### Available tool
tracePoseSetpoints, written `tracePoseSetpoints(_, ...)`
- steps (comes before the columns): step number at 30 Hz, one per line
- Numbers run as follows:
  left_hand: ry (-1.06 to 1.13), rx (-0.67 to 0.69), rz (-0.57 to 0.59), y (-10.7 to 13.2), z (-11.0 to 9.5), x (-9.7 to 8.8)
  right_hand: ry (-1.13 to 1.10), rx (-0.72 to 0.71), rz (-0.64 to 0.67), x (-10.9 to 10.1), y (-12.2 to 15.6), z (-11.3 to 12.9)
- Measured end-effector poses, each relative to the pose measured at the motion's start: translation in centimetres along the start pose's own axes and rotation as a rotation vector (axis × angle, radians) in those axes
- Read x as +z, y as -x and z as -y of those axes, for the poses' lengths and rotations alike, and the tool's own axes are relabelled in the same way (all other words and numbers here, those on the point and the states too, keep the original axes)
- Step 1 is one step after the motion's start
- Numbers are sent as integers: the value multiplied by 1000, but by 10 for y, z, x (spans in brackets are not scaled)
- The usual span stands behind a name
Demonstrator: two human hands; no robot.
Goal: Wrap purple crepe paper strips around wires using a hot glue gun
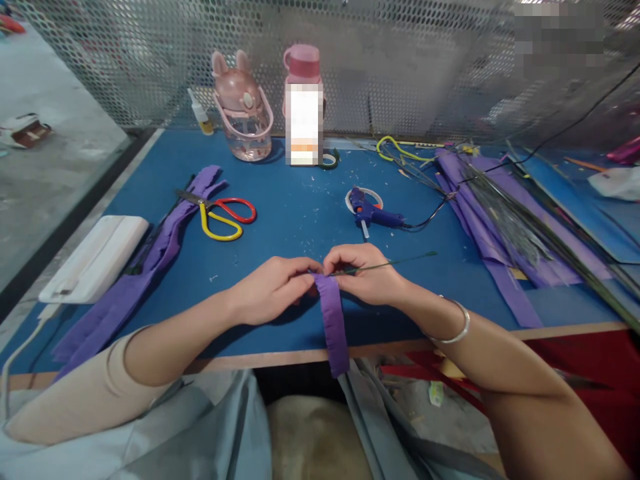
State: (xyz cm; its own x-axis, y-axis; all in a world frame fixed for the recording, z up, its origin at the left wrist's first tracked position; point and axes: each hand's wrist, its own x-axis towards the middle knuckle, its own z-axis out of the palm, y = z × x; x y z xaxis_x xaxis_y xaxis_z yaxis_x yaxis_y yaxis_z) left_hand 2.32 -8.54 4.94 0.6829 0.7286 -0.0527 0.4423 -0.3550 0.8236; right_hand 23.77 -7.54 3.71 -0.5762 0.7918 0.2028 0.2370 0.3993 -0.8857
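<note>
Over the blue table's front part, my two hands meet at the top end of a purple crepe-paper strip (pixel 334 323). My left hand (pixel 273 287) pinches the strip's end between thumb and fingers. With closed fingers my right hand (pixel 367 273) holds a thin green wire stem (pixel 405 261), which points off to the right. The stem's other end meets the strip between the fingertips, where details are hidden. From there the strip hangs past the table edge, one side finely notched. Beyond my left hand lie scissors (pixel 220 213) with one red and one yellow handle.
A blue glue gun (pixel 375 212) rests on a tape roll, its cord running right. Purple paper (pixel 480 220) and green stems (pixel 565 257) lie right. Left are a white power bank (pixel 95 257) and purple strips (pixel 145 280). Behind stand a pink bottle (pixel 247 113) and a phone (pixel 304 123).
</note>
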Motion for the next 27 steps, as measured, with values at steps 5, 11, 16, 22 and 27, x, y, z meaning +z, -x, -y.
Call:
tracePoseSetpoints(5, 95, -30, -41, -4, 0, -5, -112, 65, -58, 0, -1, -6)
tracePoseSetpoints(11, -128, 72, -193, -6, 2, -2, -153, 117, -74, 2, -1, -5)
tracePoseSetpoints(16, -288, 152, -295, -2, 4, 2, -312, 196, -103, 6, -2, -5)
tracePoseSetpoints(22, -415, 176, -374, 5, 5, 4, -402, 207, -118, 12, 1, -2)
tracePoseSetpoints(27, -516, 191, -309, 4, 1, 3, -293, 135, -74, 8, 1, 0)
